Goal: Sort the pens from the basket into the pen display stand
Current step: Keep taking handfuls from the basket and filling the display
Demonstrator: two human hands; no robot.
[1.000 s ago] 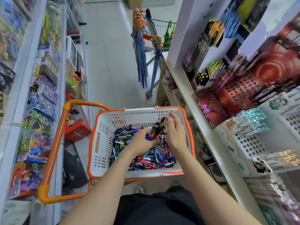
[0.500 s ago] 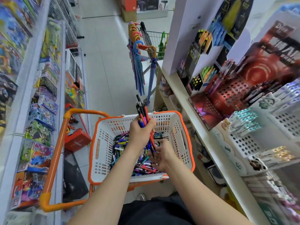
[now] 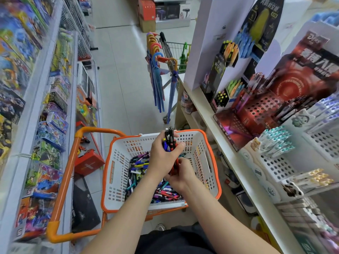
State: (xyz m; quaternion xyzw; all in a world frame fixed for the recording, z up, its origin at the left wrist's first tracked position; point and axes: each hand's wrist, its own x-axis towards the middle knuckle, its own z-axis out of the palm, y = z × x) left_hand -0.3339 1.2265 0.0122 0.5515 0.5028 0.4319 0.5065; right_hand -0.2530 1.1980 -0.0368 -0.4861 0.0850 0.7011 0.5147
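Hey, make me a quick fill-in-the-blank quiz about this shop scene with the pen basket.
The left hand grips a bundle of ___ above the basket.
The basket's rim is ___.
The right hand holds the bundle's ___ end.
The red stand sits on the person's ___ side.
Missing: pens, orange, lower, right.

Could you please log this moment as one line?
left hand grips pen bundle | right hand holds its lower end | over basket

Quick headcount, pen aisle edition

One basket (image 3: 117, 162), one red display stand (image 3: 256, 110), two hands (left hand (image 3: 162, 159), right hand (image 3: 181, 177)), one pen bundle (image 3: 169, 141); loose pens (image 3: 139, 165) way too many to count.
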